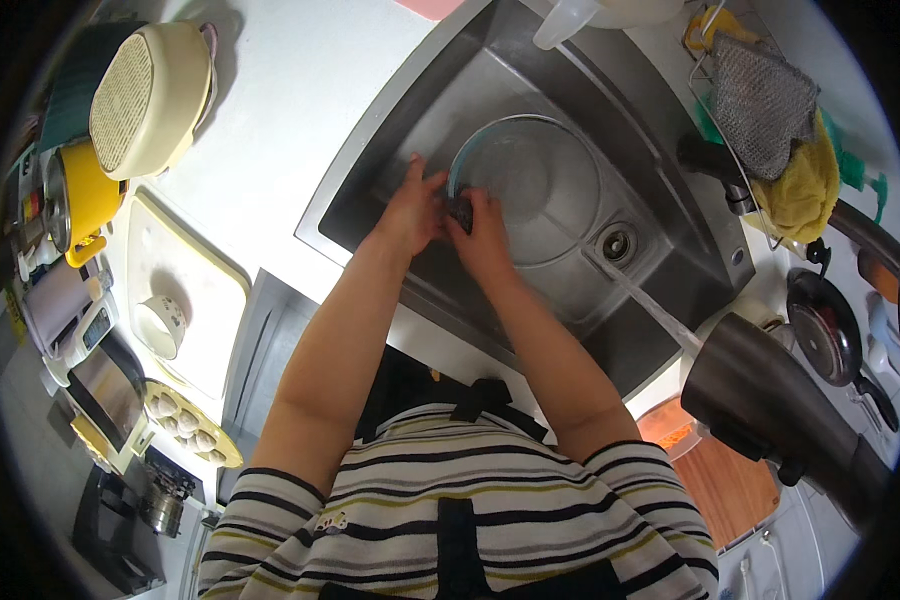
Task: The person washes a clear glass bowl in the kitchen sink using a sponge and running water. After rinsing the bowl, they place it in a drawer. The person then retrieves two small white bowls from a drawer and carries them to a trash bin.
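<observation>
A round clear glass bowl [525, 176] sits in the dark grey sink [412, 127]. My right hand [482, 236] bends over its near left rim, fingers closed around a small dark scrubber [461, 215]. Just left of it, my left hand [412, 214] is beside the same rim, one finger pointing away from the bowl. Its other fingertips come close to the glass and the scrubber; whether they grip either is hidden. Water streams from the dark faucet [750, 382] towards the drain [616, 244], right of the bowl.
On the left counter are a cream colander [150, 97], a yellow pot [82, 195] and a white cutting board [187, 262] bearing a small cup [161, 326]. A plate [229, 450] holds several round pale pieces. A wire rack [709, 90] with cloths borders the sink's right side.
</observation>
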A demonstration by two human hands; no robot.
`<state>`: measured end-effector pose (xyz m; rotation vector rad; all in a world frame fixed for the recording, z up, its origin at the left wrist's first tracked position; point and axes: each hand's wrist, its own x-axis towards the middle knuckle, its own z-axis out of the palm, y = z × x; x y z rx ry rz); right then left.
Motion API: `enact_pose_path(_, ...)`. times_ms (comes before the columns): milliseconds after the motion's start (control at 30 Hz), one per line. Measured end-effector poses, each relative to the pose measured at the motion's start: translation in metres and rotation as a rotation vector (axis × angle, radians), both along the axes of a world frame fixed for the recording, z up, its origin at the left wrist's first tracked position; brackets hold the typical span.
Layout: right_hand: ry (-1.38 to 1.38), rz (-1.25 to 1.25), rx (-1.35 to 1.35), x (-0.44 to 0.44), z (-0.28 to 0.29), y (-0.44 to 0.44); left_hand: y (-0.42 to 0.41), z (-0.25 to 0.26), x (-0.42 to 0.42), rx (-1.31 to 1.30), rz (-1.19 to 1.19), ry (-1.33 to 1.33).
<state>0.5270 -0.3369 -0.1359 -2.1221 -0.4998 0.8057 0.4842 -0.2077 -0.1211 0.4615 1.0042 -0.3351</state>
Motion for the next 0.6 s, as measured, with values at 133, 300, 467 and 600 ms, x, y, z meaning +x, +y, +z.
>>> enact_pose_path(133,0.028,-0.127,0.04,0.025,-0.007,0.018,-0.001,-0.004,-0.002,0.006,-0.003,-0.028)
enact_pose_path(300,-0.032,-0.157,0.008,0.023,-0.01,0.025,-0.002,-0.027,-0.007,0.023,-0.035,0.006)
enact_pose_path(467,-0.172,0.519,-0.283,0.009,0.035,-0.068,-0.021,-0.027,0.001,0.451,-0.417,-0.106)
enact_pose_path(600,-0.466,0.815,-0.324,0.041,0.045,-0.119,-0.025,-0.034,0.007,0.794,-0.59,-0.12)
